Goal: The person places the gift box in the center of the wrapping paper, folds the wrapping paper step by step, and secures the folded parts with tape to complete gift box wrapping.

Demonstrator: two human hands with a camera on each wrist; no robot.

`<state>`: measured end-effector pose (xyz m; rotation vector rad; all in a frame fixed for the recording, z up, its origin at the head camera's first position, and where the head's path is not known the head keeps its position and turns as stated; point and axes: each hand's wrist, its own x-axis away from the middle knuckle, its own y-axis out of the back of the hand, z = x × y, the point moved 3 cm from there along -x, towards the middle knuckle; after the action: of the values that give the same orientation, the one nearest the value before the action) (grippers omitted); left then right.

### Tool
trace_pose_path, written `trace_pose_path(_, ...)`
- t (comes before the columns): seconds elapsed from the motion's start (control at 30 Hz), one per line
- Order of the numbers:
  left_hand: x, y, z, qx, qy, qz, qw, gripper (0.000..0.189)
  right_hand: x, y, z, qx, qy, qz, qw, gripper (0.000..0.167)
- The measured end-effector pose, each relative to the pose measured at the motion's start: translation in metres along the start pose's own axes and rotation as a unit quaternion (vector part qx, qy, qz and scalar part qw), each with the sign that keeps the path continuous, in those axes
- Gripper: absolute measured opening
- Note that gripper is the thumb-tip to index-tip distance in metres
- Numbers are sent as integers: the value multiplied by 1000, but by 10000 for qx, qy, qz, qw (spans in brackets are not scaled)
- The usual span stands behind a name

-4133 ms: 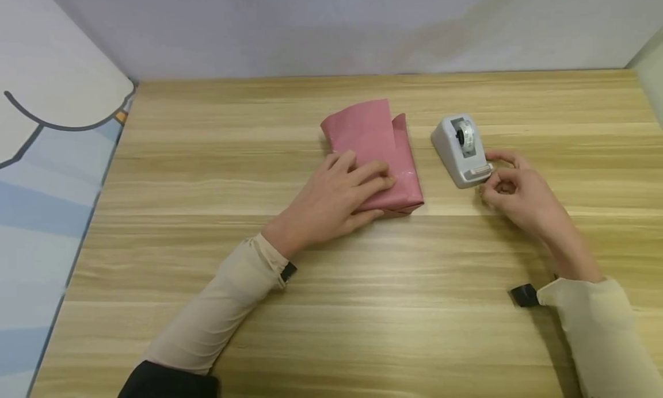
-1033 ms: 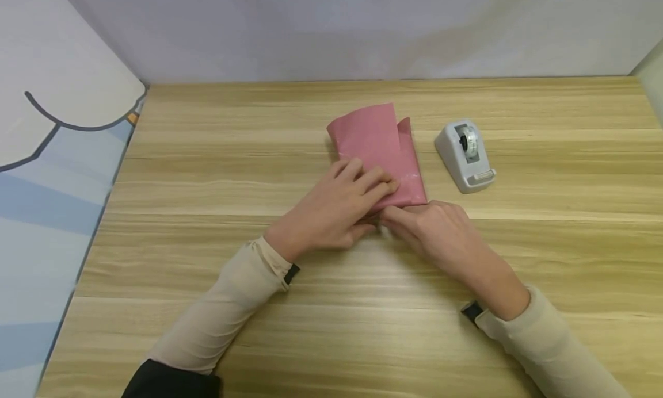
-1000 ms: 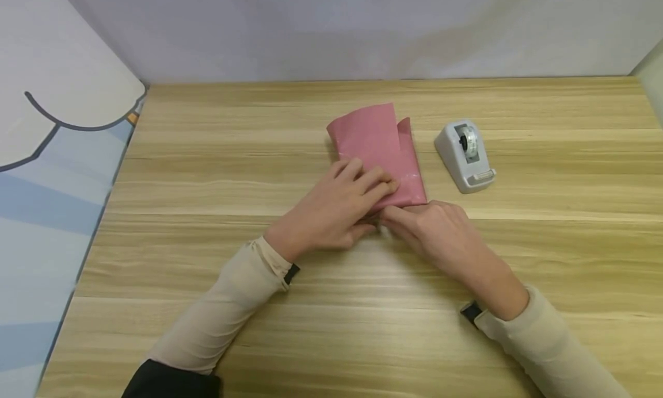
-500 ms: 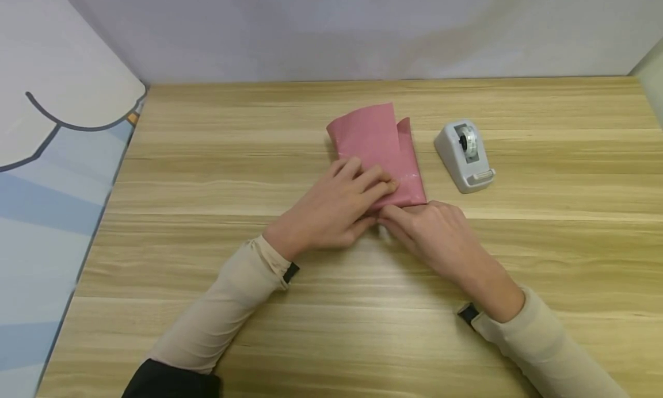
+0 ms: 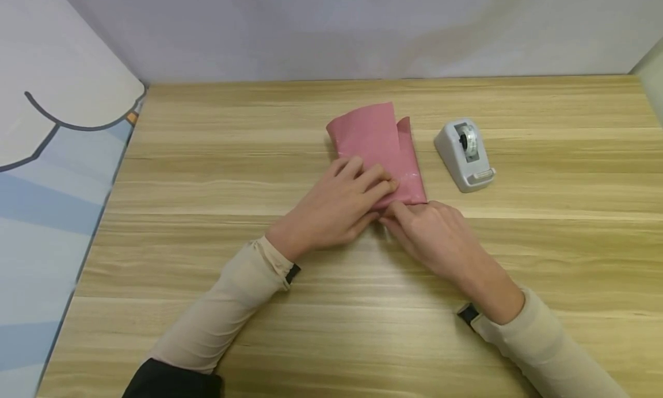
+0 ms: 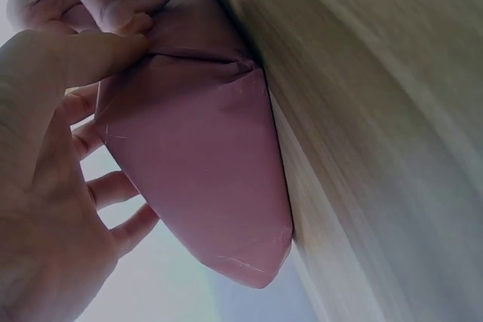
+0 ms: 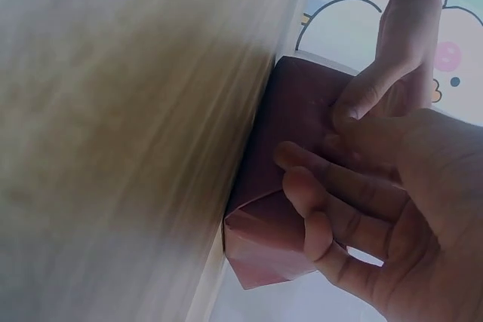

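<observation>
Head view, listed by size. Counter (image 5: 207, 156), wood-grained: all other items are carried on it.

Pink parcel (image 5: 383, 156), lying flat at mid-counter. The near end is folded in and boxy; the far end is left unsealed, with a loose paper flap (image 5: 362, 122). It is judged light, its smooth paper a little slippery and easily creased or torn, the near part firmed by whatever is wrapped. A hold is best taken at the boxy sides; the flap would be crumpled.

Left hand (image 5: 334, 208): the parcel's near edge is gripped, fingers laid over the top, thumb set against the near end. Right hand (image 5: 440, 237): bent fingers are pressed to the end fold (image 6: 200, 56); whether anything is pinched cannot be told.

Tape dispenser (image 5: 456, 162), grey: stood to the parcel's right, apart from it, untouched. Tape roll (image 5: 469, 142), clear: seated in the dispenser.
</observation>
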<state>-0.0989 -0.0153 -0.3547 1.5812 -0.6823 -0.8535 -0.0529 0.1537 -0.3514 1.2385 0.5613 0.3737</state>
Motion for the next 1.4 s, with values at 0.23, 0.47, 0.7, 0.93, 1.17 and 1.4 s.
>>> trace_pose_path(0.23,-2,0,-2,-82,34,3,10000,42,-1,1,0,-41,-132,-33,9999,17)
trace_pose_path(0.47,-1,0,0,-46,51,7,10000,42,0,3,-3,25,-285,-396,9988,22)
trace_pose_path(0.7,-1,0,2,134,58,35,9999,43,3,12,-15,308,-366,-512,9975,29)
trace_pose_path(0.93,-4,-2,0,101,92,76,9999,50,5,23,-25,313,-585,38,9978,24)
trace_pose_path(1.17,-9,-9,-5,-147,318,-155,9993,44,3,30,-40,-418,-1205,251,9915,22)
trace_pose_path(1.4,-10,-7,-2,289,525,-142,9981,35,1,9,-63,-2965,-2725,21,9153,42)
